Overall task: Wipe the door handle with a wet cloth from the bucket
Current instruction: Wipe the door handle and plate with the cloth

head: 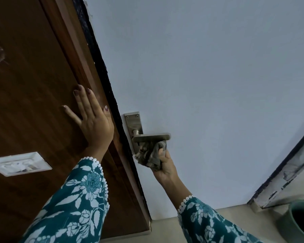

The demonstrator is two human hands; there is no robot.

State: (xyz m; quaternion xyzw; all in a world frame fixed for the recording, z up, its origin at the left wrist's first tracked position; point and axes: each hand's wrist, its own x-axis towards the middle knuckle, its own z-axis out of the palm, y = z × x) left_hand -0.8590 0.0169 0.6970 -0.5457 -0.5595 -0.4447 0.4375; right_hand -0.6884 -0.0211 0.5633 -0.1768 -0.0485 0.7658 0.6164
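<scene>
A brushed-metal lever door handle [152,137] on a long backplate is fixed to the pale grey door [209,85]. My right hand [162,165] is closed around a bunched grey-brown cloth [150,156], pressing it up against the underside of the lever. My left hand [90,118] lies flat, fingers spread, on the brown wooden frame [42,102] left of the door's edge. The green bucket [298,221] stands on the floor at the lower right, only partly in view.
A white switch plate [19,163] is set in the brown wooden panel at the lower left. A dark, worn door frame [284,169] runs diagonally at the right. Beige floor [235,218] lies below the door.
</scene>
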